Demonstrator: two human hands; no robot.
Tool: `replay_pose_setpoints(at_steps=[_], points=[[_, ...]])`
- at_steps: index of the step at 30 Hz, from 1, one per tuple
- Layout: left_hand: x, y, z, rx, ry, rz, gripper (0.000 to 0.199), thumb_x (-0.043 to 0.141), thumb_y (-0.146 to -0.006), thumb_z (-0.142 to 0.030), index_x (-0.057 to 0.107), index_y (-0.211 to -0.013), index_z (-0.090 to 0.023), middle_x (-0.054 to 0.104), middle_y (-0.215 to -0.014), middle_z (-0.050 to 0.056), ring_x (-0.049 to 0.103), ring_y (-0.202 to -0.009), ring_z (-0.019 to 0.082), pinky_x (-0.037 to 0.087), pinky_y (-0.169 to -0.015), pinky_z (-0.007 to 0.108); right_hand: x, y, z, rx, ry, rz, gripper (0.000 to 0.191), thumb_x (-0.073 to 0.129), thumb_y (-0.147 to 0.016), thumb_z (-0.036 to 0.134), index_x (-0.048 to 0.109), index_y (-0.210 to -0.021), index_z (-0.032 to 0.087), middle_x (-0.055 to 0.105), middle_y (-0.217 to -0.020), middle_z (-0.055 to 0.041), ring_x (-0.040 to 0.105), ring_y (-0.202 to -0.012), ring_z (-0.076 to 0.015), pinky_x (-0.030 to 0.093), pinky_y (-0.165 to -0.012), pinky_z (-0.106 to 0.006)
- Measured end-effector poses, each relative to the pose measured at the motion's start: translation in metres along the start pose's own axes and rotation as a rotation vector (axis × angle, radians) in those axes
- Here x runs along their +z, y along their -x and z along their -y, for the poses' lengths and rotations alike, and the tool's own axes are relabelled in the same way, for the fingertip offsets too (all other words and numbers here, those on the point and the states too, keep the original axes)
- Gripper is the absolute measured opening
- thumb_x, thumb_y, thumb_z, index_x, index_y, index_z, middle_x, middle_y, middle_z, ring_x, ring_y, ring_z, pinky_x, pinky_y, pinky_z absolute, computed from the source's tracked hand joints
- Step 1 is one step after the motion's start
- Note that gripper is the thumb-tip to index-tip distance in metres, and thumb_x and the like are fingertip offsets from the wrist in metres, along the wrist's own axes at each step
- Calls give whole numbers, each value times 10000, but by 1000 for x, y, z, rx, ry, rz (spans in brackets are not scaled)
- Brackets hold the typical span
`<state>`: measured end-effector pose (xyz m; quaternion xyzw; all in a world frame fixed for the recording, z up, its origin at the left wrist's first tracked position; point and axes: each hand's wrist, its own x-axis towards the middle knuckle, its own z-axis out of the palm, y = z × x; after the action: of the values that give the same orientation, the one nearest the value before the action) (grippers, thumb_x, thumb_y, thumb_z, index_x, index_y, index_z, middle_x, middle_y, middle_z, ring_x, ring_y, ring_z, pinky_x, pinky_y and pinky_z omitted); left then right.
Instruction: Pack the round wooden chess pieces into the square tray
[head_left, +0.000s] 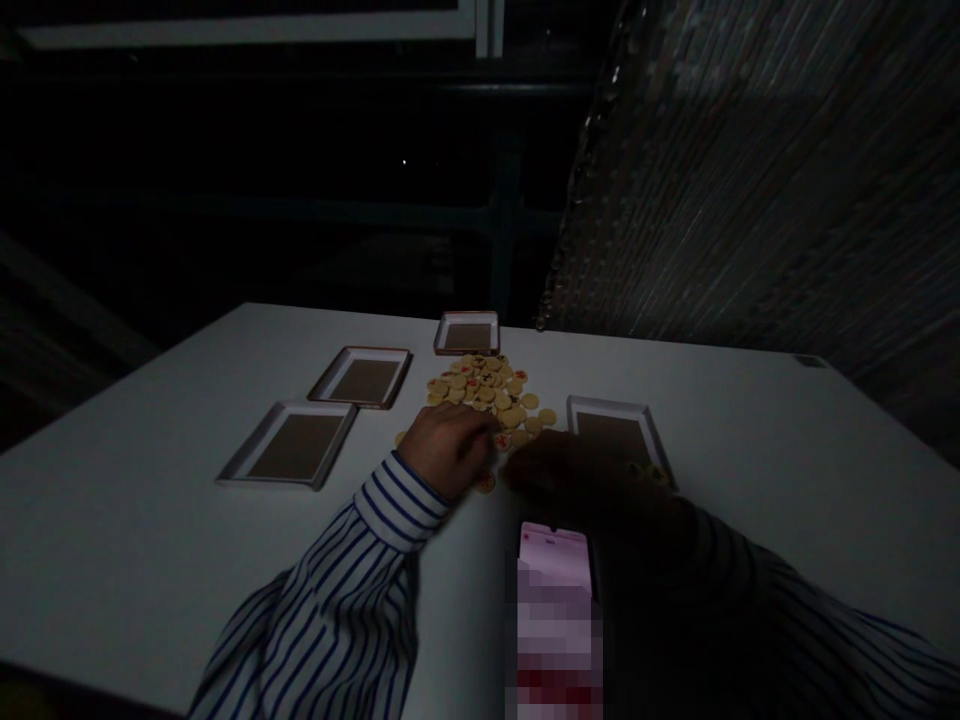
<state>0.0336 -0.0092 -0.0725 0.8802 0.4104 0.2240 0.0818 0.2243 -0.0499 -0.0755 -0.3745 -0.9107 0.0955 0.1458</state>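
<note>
Darkness fills the room behind the white, flat-topped table (150,540), and at the right hangs a shiny curtain of thin strands (720,200). On the table, near its middle, lies a loose pile of round, flat, pale yellow discs (486,385) with red or black signs. Beyond it stands one shallow rectangular tray with brown floor (469,338); two similar trays are at its left, the farther (367,382) and the nearer (294,447), and a white-rimmed tray (611,435) is at its right, with a few discs in its near corner. I judge they surround the pile so that both hands can reach them easily. A black phone with lit pink screen (553,560) lies close to the person, perhaps to be seen easily.

Each disc, being round, has no long axis; the pile itself stretches away from the person, and its signs point in various directions.

Left hand (450,450) bends its fingers over the pile's near edge; right hand (577,475), shadowed and blurred, is just beside, apart from it. Whether either grips a disc, I cannot tell.
</note>
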Motion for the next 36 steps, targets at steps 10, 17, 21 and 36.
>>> replay_pose_setpoints(at_steps=[10,17,21,36], points=[[-5,2,-11,70,208,-89,224,533,-721,-169,618,-928,-168,654,-874,48,579,-841,166,445,-773,309,-14,0,-25,281,-665,-155,248,495,-811,373,621,-874,170,645,-821,-40,587,-713,-127,462,-619,-241],[-6,2,-14,37,339,-104,203,581,-718,-256,633,-894,-170,660,-826,56,590,-775,166,459,-709,301,-17,-2,-22,355,-862,-123,228,513,-803,357,622,-838,160,632,-765,-29,567,-665,-109,452,-592,-224],[-3,3,-16,-28,417,-90,199,571,-728,-247,639,-904,-183,661,-808,43,592,-750,153,464,-694,285,-19,-3,-20,369,-948,-135,183,538,-785,332,615,-767,168,611,-704,-4,548,-627,-93,437,-570,-211],[8,-1,-23,-437,1000,-131,254,672,-637,-297,654,-843,-149,673,-718,30,590,-565,122,486,-516,227,-35,-4,-14,561,-1049,-202,198,584,-730,323,604,-818,147,654,-789,-38,564,-672,-111,433,-596,-224]])
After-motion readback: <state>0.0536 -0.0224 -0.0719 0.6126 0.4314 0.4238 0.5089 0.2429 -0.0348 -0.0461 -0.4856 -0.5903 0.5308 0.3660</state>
